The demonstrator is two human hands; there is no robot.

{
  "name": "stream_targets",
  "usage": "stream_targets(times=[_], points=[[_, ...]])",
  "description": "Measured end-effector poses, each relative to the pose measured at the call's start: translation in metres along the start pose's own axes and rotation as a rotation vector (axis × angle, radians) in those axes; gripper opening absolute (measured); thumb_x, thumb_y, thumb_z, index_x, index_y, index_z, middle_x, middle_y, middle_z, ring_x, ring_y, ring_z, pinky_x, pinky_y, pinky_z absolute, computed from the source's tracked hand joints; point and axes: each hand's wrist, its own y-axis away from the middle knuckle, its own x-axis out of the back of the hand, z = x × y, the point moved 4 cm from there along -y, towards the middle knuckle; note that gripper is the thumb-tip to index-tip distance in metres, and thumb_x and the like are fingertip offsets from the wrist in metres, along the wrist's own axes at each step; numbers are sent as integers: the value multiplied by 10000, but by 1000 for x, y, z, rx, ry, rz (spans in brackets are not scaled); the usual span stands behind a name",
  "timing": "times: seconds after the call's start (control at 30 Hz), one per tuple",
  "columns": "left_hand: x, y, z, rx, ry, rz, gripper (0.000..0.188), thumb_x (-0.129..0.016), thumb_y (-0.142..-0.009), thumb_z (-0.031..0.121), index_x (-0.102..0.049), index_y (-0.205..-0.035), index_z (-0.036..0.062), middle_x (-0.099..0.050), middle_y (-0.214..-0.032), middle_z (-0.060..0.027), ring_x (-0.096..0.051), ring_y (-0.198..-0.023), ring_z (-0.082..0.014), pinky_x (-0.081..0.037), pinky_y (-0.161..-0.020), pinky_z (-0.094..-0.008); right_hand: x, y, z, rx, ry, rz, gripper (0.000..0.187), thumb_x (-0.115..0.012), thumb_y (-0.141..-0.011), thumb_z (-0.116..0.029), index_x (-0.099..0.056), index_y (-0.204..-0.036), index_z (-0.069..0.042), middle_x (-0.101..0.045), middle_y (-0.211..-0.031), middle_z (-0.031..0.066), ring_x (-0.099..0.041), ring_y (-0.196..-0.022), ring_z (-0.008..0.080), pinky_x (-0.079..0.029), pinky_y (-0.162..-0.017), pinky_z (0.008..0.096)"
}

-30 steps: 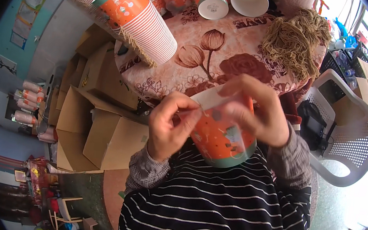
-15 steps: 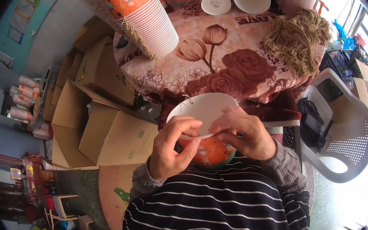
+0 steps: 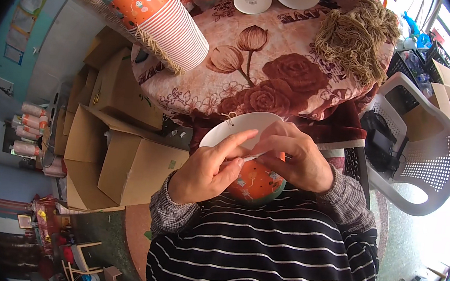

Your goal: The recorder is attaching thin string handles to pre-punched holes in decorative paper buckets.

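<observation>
A paper bucket (image 3: 256, 184), orange and green outside and white inside, rests tilted on my lap with its mouth up. A short loop of beige string (image 3: 231, 117) hangs at its far rim. My left hand (image 3: 205, 170) grips the near rim, its thumb outside and its fingers over the inside. Close beside it, my right hand (image 3: 297, 158) has thumb and fingertips pinched together at the rim. Whatever sits between those fingertips is too small or hidden to tell.
A flower-patterned table cover (image 3: 186, 90) lies ahead. On it are a tall stack of nested paper buckets (image 3: 160, 21), more buckets behind, and a heap of beige strings (image 3: 356, 42). An opened cardboard box (image 3: 134, 166) stands left, a white plastic chair (image 3: 427, 145) right.
My left hand has shifted slightly left and its fingers have straightened along the rim. My right hand still works at the rim. The whole view has shifted a little.
</observation>
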Motion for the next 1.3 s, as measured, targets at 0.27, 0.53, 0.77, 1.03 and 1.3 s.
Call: stream_targets(times=[0.27, 0.53, 0.77, 1.03, 1.3], points=[[-1, -1, -10, 8, 183, 143, 349, -542, -889, -50, -507, -1233, -7, -651, -922, -82, -633, -815, -103, -519, -728, -231, 2, 0, 0, -1, -73, 44, 176, -721, -757, -5, -644, -901, -71, -610, -879, 28, -565, -795, 185, -430, -773, 314], [-1, 0, -4, -50, 157, 181, 343, -570, -870, -68, -526, -1206, -12, -640, -926, -74, -647, -859, -118, -530, -779, -247, -1, 1, -3, -68, -109, 30, 133, -714, -780, -40, -643, -890, -62, -613, -847, 28, -559, -721, 165, -402, -806, 316], [-6, -1, -7, -30, 165, 221, 352, -571, -873, -72, -520, -1216, -17, -634, -931, -79, -649, -873, -119, -529, -784, -246, -3, 2, -3, 26, -30, 82, 125, -703, -794, -38, -648, -905, -57, -598, -787, 14, -543, -652, 143, -393, -802, 306], [-7, -4, -5, -49, 125, 272, 300, -589, -865, -66, -556, -1157, -7, -632, -938, -86, -648, -829, -132, -533, -743, -250, -2, 1, -3, -39, 8, 49, 160, -705, -778, -76, -649, -928, -71, -621, -815, 21, -548, -714, 162, -399, -790, 310], [-10, -3, -7, -217, -37, 333, 202, -581, -866, -96, -577, -1064, -57, -580, -1036, -106, -626, -902, -142, -538, -782, -250, -3, 2, -2, -91, -82, 77, 148, -709, -772, -53, -649, -908, -58, -599, -852, 33, -521, -636, 139, -419, -755, 293]])
